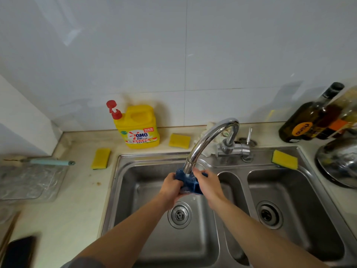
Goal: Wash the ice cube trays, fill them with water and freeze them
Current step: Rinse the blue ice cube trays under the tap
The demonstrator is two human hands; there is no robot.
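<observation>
Right now both hands grip a blue ice cube tray under the faucet spout over the left sink basin, left hand and right hand curled round its opposite ends. It looks light, bendy and wet, so I'd guess slippery and best held by the end rims.

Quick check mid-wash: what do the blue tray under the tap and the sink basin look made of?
The ice cube tray is matte opaque blue with no glare, so plastic or silicone; I cannot tell which. The sink looks like stainless steel, by its brushed grey sheen and soft reflections.
</observation>
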